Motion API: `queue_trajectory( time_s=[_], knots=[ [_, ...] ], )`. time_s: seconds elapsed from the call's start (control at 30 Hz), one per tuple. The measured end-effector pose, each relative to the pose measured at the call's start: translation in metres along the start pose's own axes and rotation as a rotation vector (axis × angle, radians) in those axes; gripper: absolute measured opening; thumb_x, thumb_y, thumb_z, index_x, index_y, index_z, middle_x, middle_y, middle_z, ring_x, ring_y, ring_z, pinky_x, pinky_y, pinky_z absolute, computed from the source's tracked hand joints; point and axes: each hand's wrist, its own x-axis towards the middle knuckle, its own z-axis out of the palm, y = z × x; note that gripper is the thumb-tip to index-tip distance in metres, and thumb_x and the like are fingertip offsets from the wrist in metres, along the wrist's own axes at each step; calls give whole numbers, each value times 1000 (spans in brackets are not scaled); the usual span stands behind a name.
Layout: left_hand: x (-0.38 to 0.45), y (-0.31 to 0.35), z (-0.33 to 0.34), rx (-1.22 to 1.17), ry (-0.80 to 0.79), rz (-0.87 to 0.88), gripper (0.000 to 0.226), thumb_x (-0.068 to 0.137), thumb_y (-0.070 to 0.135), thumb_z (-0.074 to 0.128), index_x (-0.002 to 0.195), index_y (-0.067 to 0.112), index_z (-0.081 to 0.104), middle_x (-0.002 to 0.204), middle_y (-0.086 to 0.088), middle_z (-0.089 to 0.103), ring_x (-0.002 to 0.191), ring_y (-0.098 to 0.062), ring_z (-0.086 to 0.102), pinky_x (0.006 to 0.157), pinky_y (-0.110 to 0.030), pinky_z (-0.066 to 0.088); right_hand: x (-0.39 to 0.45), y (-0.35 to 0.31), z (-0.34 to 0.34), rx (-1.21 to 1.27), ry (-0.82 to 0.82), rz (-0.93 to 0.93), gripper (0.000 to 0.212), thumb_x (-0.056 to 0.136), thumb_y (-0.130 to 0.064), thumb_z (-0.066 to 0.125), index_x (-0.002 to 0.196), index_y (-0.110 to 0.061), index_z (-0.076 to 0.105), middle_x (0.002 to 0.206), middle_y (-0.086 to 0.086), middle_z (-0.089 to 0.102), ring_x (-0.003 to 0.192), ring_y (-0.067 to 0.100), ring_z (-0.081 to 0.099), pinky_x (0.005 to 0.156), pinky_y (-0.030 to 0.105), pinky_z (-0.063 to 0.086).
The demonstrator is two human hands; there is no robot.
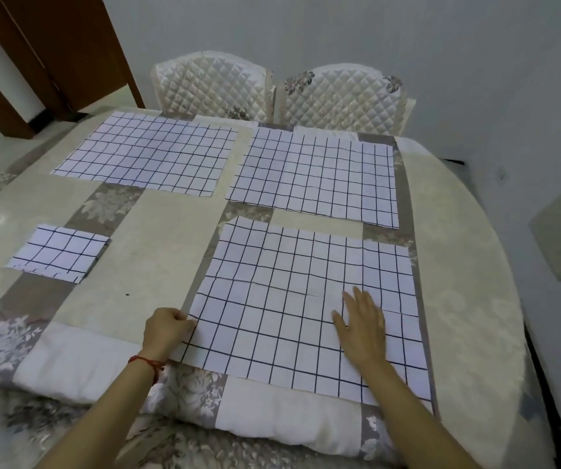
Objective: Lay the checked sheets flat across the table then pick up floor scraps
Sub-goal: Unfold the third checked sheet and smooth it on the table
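Observation:
Several white checked sheets with dark grid lines lie on the table (157, 231). The nearest big sheet (282, 292) lies flat in front of me. My left hand (167, 328) pinches its left edge with curled fingers. My right hand (362, 321) presses flat on the sheet's right half, fingers straight. A second big sheet (316, 177) lies behind it, a third (150, 154) at the far left. A small folded checked piece (60, 252) sits near the table's left side. No floor scraps are in view.
The table carries a beige and grey floral cover, bunched into a thick roll (272, 418) along the near edge. Two quilted cream chairs (211, 86) (343, 96) stand at the far side. A brown door (69, 45) is at the back left, a wall to the right.

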Motion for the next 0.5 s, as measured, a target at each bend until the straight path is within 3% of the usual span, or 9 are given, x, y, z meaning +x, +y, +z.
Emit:
queue_trajectory(
  time_s=[0.07,0.13,0.27,0.5],
  knots=[
    [1,0,-2,0,-27,-13,28,73,14,71,52,8,52,54,-10,50,56,-23,45,51,-26,31,5,-6,17,-91,-26,-76,73,86,-62,1,145,-23,20,157,2,10,145,19,2,117,36,-5],
    [4,7,-4,-11,-50,-10,40,70,20,74,46,12,44,47,-5,42,51,-21,39,49,-27,27,5,-2,31,-161,7,-110,91,75,-66,-22,146,-23,17,157,2,8,145,20,3,116,36,-7],
    [25,37,-3,-59,-64,-17,46,76,28,70,46,13,39,46,-6,38,47,-21,38,49,-26,26,6,-1,37,-215,65,-106,75,88,-57,-7,141,-21,32,152,6,28,142,23,21,113,36,0],
    [95,113,7,-88,-28,9,46,80,21,65,47,12,34,50,-2,37,48,-16,36,45,-25,26,8,0,39,-247,26,-55,59,94,-50,7,139,-22,34,148,6,36,137,19,18,113,33,-2]
  ],
)
